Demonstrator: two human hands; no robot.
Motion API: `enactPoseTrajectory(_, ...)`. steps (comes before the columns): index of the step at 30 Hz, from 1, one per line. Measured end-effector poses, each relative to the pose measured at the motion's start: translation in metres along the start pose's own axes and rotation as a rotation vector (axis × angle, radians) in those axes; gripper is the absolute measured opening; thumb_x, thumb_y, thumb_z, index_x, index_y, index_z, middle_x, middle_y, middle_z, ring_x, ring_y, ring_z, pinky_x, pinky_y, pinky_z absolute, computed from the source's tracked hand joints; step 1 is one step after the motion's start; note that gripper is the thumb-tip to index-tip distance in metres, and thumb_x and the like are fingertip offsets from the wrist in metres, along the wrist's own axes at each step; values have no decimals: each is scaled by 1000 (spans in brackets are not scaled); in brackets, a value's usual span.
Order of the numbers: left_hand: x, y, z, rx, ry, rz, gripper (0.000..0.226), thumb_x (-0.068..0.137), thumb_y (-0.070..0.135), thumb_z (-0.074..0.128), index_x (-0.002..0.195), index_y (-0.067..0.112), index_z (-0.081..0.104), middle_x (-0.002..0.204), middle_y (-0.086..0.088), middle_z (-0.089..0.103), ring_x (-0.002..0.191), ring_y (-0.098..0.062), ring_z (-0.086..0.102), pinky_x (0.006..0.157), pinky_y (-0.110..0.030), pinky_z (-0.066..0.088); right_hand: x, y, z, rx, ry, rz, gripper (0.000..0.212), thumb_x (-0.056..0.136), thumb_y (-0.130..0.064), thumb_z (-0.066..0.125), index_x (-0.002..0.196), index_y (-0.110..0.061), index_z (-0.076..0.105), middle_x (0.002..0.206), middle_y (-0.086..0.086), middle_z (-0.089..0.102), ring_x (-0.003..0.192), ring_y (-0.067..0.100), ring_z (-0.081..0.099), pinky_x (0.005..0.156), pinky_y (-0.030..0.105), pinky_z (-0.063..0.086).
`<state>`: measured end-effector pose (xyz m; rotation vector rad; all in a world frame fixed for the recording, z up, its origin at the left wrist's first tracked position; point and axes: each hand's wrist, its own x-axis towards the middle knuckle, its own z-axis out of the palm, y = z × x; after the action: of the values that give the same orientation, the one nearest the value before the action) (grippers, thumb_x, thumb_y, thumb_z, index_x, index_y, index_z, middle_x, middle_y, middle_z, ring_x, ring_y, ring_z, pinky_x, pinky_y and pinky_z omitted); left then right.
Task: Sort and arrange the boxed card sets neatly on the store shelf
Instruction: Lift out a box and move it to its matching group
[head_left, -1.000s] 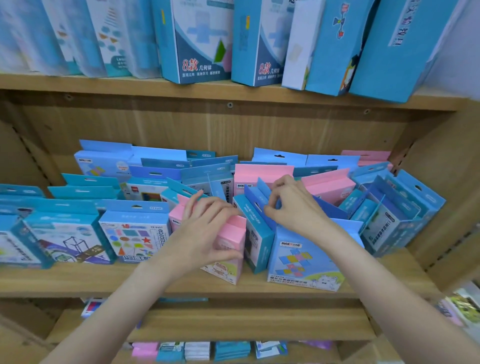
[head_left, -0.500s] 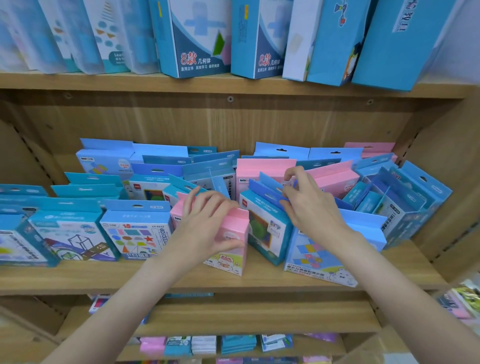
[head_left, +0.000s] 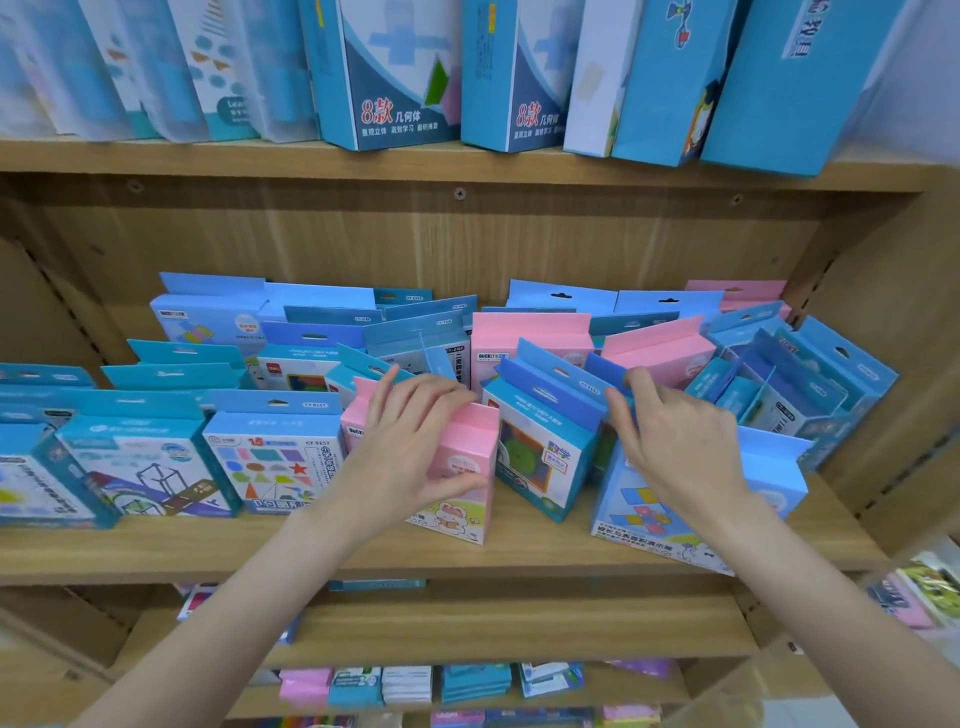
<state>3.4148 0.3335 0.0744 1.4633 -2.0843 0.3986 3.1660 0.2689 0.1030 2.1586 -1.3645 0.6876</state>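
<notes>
Blue and pink boxed card sets crowd the middle wooden shelf (head_left: 467, 556). My left hand (head_left: 415, 447) grips a pink box (head_left: 467, 467) at the shelf's front, fingers over its top and thumb on its face. Right of it a teal box (head_left: 545, 457) leans. My right hand (head_left: 675, 441) reaches over a light-blue box (head_left: 774, 478) at the front right, its fingertips curled on the hanging tab of a dark-blue box (head_left: 602, 374) behind. Neat teal boxes (head_left: 140, 467) and a white shapes box (head_left: 270, 467) stand at the left.
Tall blue boxes (head_left: 395, 78) stand on the upper shelf (head_left: 467, 161). A leaning cluster of blue boxes (head_left: 810, 384) fills the right end by the side wall. A lower shelf (head_left: 467, 629) holds more small packs (head_left: 405, 686).
The teal box beside the pink one has turned to show its front. My right hand has shifted right along the tabs. My left hand keeps its hold on the pink box.
</notes>
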Motion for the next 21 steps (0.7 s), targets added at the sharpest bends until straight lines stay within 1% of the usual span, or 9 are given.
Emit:
enactPoseTrajectory(4, -5, -4, -3, 79, -36, -23, 69, 77, 67, 41, 131, 24, 38, 124, -1, 45, 122, -22, 34, 109, -46, 6, -5, 7, -1, 55, 49, -19, 46, 99, -34, 18, 82, -6, 49, 40, 0, 43, 31, 21, 41, 39, 18, 17)
enactPoseTrajectory(7, -8, -4, -3, 99, -50, -45, 69, 78, 66, 39, 134, 25, 36, 125, -4, 48, 123, -23, 33, 109, -45, 6, -9, -8, -9, 124, 163, -25, 44, 99, -34, 18, 79, -9, 47, 41, 0, 43, 32, 22, 44, 39, 20, 18)
enactPoseTrajectory(10, -7, -4, 1, 89, -18, -55, 67, 78, 65, 40, 132, 25, 36, 122, -6, 51, 120, -22, 34, 109, -42, 5, 0, -43, -11, 106, 256, -22, 39, 100, -31, 18, 82, -12, 46, 44, -3, 46, 34, 17, 45, 40, 20, 17)
enactPoseTrajectory(12, -5, -4, 1, 77, 16, -51, 66, 76, 63, 45, 128, 24, 40, 116, -5, 52, 114, -22, 38, 109, -44, 10, 10, -70, -3, 63, 261, -26, 32, 99, -26, 24, 79, -14, 46, 43, -5, 45, 33, 14, 43, 39, 20, 17)
enactPoseTrajectory(14, -3, -5, 0, 59, 31, -45, 65, 74, 63, 48, 126, 23, 42, 112, -3, 51, 110, -21, 40, 108, -46, 14, 20, -85, 6, 94, 271, 41, 22, 92, -18, 38, 73, -13, 48, 42, -4, 44, 33, 14, 44, 37, 20, 18)
enactPoseTrajectory(16, -3, -4, 0, 46, 27, -44, 65, 74, 62, 49, 125, 22, 42, 112, -3, 51, 109, -21, 40, 109, -45, 14, 21, -88, 12, 282, 275, 159, 22, 89, -16, 40, 75, -8, 55, 51, 2, 50, 42, 19, 48, 39, 24, 21)
enactPoseTrajectory(18, -4, -4, 1, 69, 12, -41, 65, 75, 61, 49, 126, 22, 42, 114, -3, 51, 111, -21, 39, 109, -45, 14, 19, -86, 11, 485, 279, 188, 26, 92, -16, 35, 81, -5, 55, 64, 7, 54, 56, 23, 51, 47, 22, 23)
enactPoseTrajectory(19, -4, -4, 1, 80, 3, -36, 65, 76, 61, 49, 127, 21, 41, 115, -4, 51, 112, -21, 39, 109, -45, 14, 17, -86, 9, 520, 286, 169, 26, 92, -15, 35, 81, -4, 55, 67, 7, 55, 60, 23, 51, 49, 22, 24)
enactPoseTrajectory(21, -5, -2, -1, 66, -1, -36, 65, 76, 59, 49, 128, 21, 39, 119, -4, 50, 116, -21, 37, 110, -46, 12, 15, -84, 7, 470, 303, 95, 24, 92, -12, 37, 80, -4, 56, 68, 7, 56, 62, 23, 50, 50, 24, 28)
